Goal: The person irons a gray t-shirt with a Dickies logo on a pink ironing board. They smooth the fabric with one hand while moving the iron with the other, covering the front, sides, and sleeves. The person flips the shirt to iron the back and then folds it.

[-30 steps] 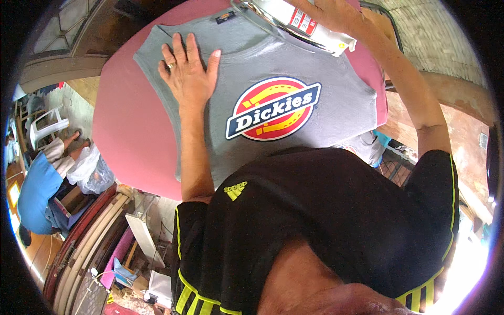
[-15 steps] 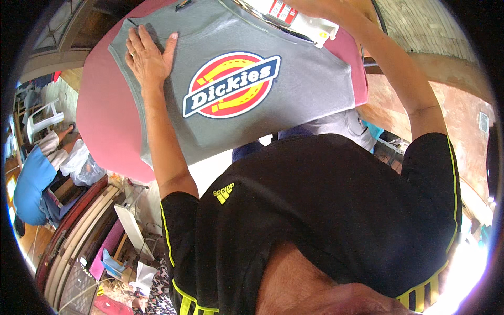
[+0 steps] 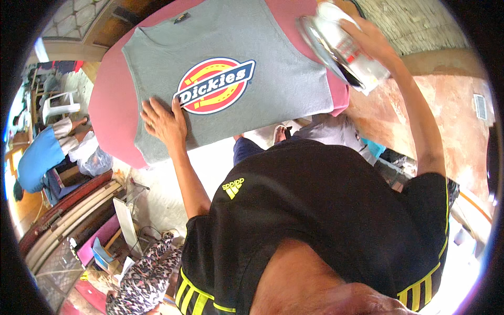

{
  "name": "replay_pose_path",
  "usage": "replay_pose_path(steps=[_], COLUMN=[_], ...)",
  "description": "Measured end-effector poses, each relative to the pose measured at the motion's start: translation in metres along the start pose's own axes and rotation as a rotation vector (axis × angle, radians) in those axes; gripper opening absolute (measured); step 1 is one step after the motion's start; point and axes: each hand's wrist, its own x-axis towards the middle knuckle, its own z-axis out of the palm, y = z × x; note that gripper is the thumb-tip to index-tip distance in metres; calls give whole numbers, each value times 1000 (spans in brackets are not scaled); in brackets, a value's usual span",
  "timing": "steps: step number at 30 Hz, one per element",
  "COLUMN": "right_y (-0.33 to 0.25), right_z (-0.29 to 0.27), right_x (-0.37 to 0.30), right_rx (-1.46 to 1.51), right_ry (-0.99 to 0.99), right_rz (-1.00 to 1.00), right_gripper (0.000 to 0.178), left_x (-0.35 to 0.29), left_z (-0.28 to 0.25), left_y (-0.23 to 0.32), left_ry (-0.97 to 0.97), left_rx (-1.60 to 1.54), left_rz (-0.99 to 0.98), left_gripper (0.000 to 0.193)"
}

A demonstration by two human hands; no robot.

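A grey shirt (image 3: 283, 79) with a round red, yellow and blue print on its front lies spread over a pink-covered ironing board (image 3: 113, 105). My left hand (image 3: 165, 123) rests on the shirt's near left part, fingers spread, beside the print. At the board's far right edge, my right hand (image 3: 370, 39) grips the handle of a white clothes iron (image 3: 336, 47). The iron is tilted, its shiny metal soleplate turned toward the shirt, and slightly smeared by motion. It seems raised off the cloth.
A person in blue (image 3: 42, 157) bends over at the left, near a white plastic chair (image 3: 60, 105) and a clear plastic bag (image 3: 94, 157). Stacked boards (image 3: 68, 210) stand at the lower left. Grey cloth (image 3: 333, 131) hangs below the board's near right side.
My left hand has slid nearer, from the shirt's far left corner to beside the print. My right hand has carried the iron rightward off the shirt's far edge and tipped it.
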Motion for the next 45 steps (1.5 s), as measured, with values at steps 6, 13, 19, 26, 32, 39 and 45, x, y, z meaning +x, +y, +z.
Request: replay_pose_path(steps=[6,13,19,26,32,39,45], right_y=[76,112,123,134,51,26,19], right_z=[-32,-6,3,0,74,170,174], right_x=[-7,43,61,65,-79,-150,-161], right_rx=[481,472,306,-523,-112,-291,136], right_ry=[-1,106,187,642,429,613,600], right_rz=[235,226,168,-233,-150,-30,38], right_gripper=[39,38,54,41,34,30,21], left_x=[-39,-47,-47,-58,-64,-53,-55], left_z=[-12,-9,2,-7,-36,-48,-72], left_y=[-42,-49,-69,-122,-146,-163,-156], left_ry=[88,229,364,369,228,73,-99], left_rx=[85,-11,-1,-120,-168,-419,-1048], left_rz=[-209,-401,-369,-232,-41,141,-20], left_gripper=[72,67,64,59,44,32,17])
